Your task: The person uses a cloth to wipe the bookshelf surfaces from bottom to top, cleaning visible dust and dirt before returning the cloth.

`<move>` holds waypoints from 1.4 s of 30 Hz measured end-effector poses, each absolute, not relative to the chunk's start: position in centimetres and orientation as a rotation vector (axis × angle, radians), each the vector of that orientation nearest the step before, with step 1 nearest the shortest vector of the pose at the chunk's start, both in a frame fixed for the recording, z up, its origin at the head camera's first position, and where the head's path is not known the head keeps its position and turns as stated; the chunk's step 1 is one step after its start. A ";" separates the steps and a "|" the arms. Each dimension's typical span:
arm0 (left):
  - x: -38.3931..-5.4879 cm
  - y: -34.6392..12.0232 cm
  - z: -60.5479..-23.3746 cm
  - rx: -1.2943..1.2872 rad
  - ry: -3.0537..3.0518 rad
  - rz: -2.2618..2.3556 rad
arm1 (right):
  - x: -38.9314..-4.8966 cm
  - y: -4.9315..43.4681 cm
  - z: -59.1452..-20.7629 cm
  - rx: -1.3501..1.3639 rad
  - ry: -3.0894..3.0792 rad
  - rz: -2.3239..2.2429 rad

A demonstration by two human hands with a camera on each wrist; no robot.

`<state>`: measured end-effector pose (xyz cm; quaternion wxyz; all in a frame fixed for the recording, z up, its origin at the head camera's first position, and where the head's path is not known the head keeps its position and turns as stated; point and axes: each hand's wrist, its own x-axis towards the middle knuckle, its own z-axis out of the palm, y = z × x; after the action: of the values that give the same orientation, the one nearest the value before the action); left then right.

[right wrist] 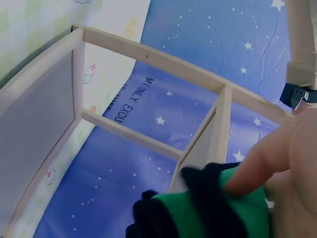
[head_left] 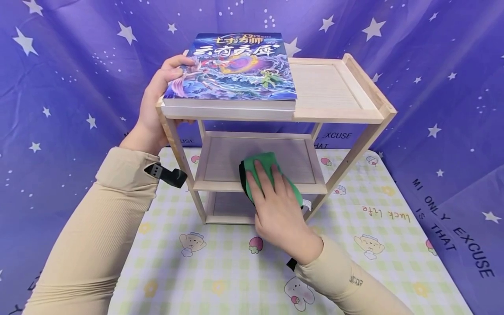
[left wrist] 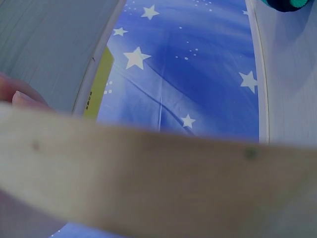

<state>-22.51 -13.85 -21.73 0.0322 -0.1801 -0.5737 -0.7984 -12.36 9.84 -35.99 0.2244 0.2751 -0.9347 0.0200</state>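
A small three-tier wooden shelf stands on the table. My left hand grips its top left end, some fingers over the rim beside the book and others curled beneath the top board. On the left half of that board lies a thick book with a blue illustrated cover. My right hand holds a green cloth with black backing against the middle tier, its front edge partly covered. In the right wrist view the thumb presses on the bunched cloth, fingers hidden behind it.
A checked tablecloth with cartoon prints covers the table. Behind and at both sides hangs a purple-blue curtain with white stars. The bottom tier sits low, close over the tablecloth. The right upright stands near my right hand.
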 end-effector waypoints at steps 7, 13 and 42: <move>-22.5 -13.8 -21.9 -0.585 -1.767 -2.441 | -12.3 9.9 -35.5 0.744 -2.609 -0.020; -22.6 -13.8 -21.7 -0.553 -1.759 -2.474 | -13.6 10.3 -35.2 0.763 -2.506 -0.063; -22.6 -14.0 -21.6 -0.523 -1.804 -2.429 | -15.8 11.4 -38.5 0.770 -2.234 0.082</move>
<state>-22.62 -14.00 -21.55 0.0356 -0.1704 -0.5871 -0.7906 -15.78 11.45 -38.52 0.3790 0.3016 -0.8743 0.0321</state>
